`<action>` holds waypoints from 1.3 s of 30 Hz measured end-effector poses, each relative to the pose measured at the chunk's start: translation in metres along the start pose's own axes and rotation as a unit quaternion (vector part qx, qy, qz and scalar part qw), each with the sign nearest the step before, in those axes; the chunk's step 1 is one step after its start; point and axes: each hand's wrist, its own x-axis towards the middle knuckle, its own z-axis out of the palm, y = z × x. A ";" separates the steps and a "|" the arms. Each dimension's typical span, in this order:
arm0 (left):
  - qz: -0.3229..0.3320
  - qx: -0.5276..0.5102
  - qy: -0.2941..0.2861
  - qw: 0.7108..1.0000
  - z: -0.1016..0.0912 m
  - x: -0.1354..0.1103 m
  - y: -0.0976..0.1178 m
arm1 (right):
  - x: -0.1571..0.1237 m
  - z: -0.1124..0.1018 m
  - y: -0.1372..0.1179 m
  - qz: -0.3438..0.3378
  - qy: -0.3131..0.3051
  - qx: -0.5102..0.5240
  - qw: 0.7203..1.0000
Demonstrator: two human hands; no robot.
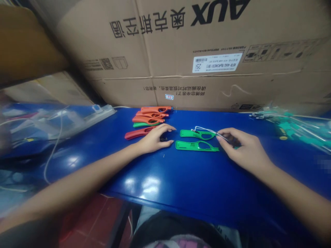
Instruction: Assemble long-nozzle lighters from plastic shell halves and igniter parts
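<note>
My right hand point(244, 146) pinches a thin metal rod between thumb and fingers. A white wire point(204, 128) runs left from it in a loop. Beneath the wire lies a green plastic casing half point(187, 133) with an oval opening. A second green casing half point(190, 145), hollow side up, lies just nearer to me, its narrow end close to my right fingers. My left hand point(157, 137) hovers left of both halves, thumb and fingers apart, holding nothing visible. Small dark bits below its palm are too unclear to name. Partly behind that hand is a red casing point(134, 133).
Several orange casings point(148, 115) are stacked at the back of the blue table point(165, 182). A large cardboard box point(124, 75) stands behind. Rods with teal parts point(297, 127) lie in a bundle at right. A power strip point(100, 115) and cables are at left.
</note>
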 end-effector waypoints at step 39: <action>0.070 0.013 0.013 0.997 0.005 0.011 0.036 | 0.012 -0.010 0.004 -0.023 -0.113 0.065 0.991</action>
